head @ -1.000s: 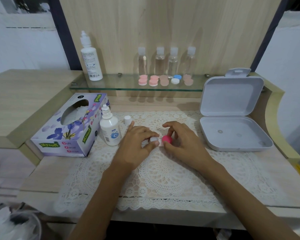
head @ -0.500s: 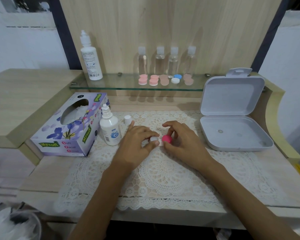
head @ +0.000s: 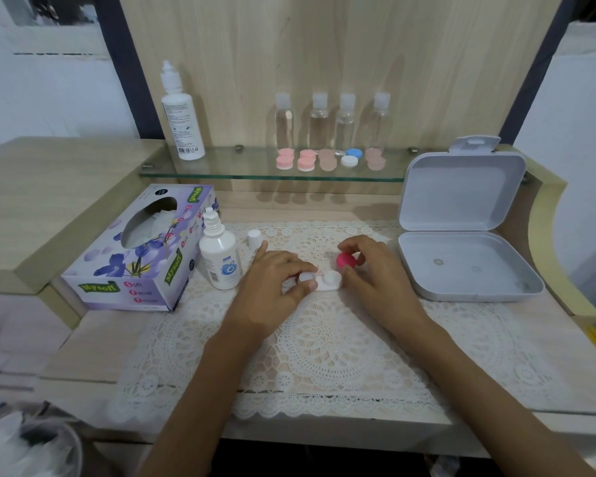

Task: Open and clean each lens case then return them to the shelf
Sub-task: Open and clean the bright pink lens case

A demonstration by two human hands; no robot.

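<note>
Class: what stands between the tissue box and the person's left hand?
In the head view, a small white bottle stands upright there.

Bare left hand (head: 270,287), bare right hand (head: 375,282), bare forearms (head: 193,390).

My left hand (head: 272,290) is pinching the lens case (head: 329,283) on the mat (head: 324,346); my right hand (head: 375,280) is holding its cap (head: 345,260) just behind. Bottle (head: 220,259) and tissue box (head: 135,256) are sitting left, open box (head: 461,249) right, shelf (head: 241,172) behind.

Four clear bottles (head: 284,122), two solution bottles (head: 220,259), six lens cases (head: 284,162).
</note>
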